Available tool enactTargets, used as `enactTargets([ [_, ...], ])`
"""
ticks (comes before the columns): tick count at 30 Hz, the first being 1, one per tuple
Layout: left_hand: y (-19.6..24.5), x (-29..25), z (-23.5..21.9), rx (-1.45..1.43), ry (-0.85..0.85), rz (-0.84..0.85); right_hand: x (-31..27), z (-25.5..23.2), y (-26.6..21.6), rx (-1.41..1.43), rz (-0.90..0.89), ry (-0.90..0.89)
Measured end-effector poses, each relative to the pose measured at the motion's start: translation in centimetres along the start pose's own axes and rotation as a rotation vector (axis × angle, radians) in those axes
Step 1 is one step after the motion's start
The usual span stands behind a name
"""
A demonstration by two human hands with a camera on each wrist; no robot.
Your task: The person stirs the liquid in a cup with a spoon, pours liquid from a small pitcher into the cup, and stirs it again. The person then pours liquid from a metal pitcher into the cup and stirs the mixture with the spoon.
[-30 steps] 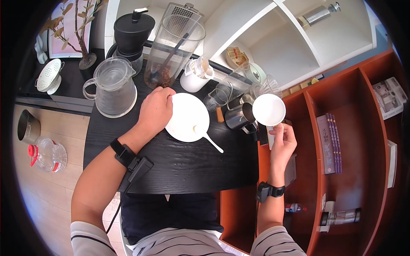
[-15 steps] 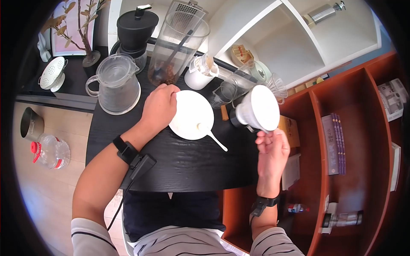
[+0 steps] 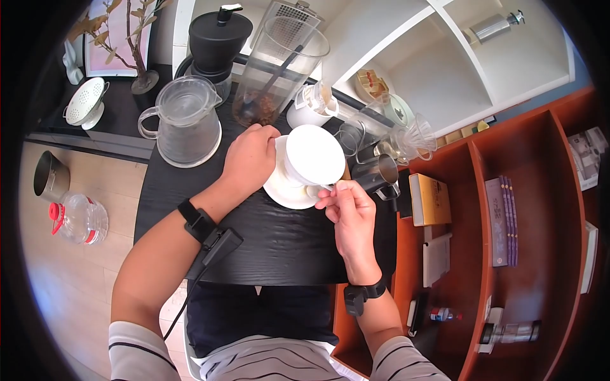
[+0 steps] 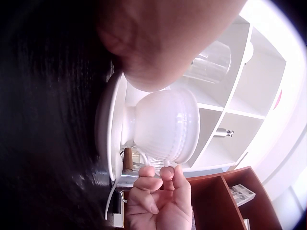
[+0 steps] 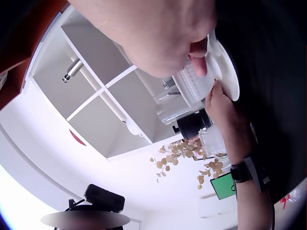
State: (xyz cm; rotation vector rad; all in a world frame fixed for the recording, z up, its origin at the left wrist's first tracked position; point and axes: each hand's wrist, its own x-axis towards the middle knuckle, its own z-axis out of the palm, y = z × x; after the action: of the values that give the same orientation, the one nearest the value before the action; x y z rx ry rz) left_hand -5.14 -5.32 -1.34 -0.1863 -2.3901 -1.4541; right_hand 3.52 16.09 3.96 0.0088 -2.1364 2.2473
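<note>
A white ribbed cup (image 3: 316,154) with a narrow foot stands over a white saucer (image 3: 289,199) on the black table. Its handle is pinched between the thumb and fingers of my right hand (image 3: 352,219). The left wrist view shows the cup (image 4: 165,124) upright, its foot right at the saucer (image 4: 115,129). At the saucer's left rim, my left hand (image 3: 250,159) grips the edge with curled fingers. A white spoon (image 4: 111,199) lies on the saucer, its handle jutting past the rim; in the head view my right hand mostly hides it.
Behind the saucer stand a white pot of paper filters (image 3: 308,111), a tall glass container (image 3: 270,86) and a black grinder (image 3: 219,41). A lidded glass jug (image 3: 187,124) is at the left. Right of the cup sits a steel pitcher (image 3: 375,171), before a brown bookshelf (image 3: 473,222).
My right hand has brought the cup leftward from beside the steel pitcher to above the saucer. My left hand has stayed at the saucer's rim.
</note>
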Motion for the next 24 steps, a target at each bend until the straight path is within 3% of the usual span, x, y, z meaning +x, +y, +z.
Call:
enactTargets([
  [12, -0.1, 0.1, 0.1, 0.014, -0.008, -0.002, 0.4, -0.3, 1.0, -0.052, 0.019, -0.063],
  [24, -0.1, 0.2, -0.1, 0.012, -0.026, 0.002, 0.5, -1.6, 0.1, -0.014, 0.168, -0.095],
])
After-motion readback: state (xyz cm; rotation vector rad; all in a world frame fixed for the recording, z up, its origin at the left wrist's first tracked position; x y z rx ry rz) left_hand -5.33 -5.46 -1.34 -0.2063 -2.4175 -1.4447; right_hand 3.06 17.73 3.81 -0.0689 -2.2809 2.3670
